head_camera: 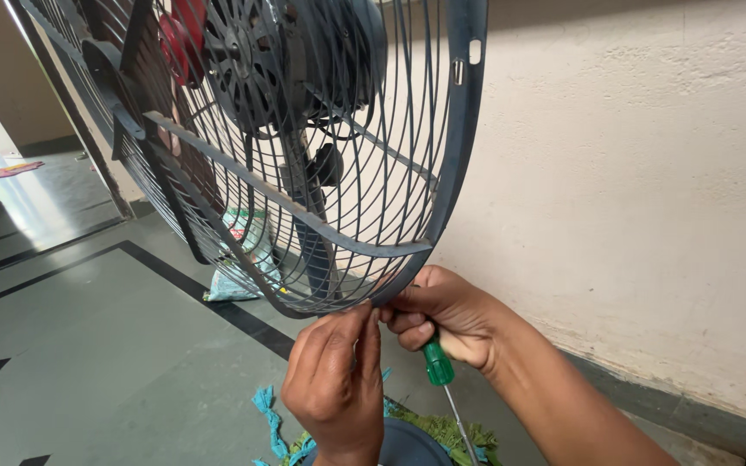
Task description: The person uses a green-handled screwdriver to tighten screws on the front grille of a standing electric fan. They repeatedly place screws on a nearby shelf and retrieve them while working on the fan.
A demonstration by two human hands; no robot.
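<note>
Now: left hand [334, 393] pinches fan guard [407, 173] rim, seemingly | right hand [442, 315] grips screwdriver [439, 367]

One fan guard [304, 173], one green screwdriver [439, 366], two hands [334, 388].

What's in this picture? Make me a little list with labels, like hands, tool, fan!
left hand: pinching the bottom rim of the fan guard
right hand: gripping the same rim, a screwdriver tucked in its palm
screwdriver: green handle, shaft pointing down
fan guard: dark wire cage, motor behind it
floor: grey tiles with black lines
wall: cream, rough
</note>
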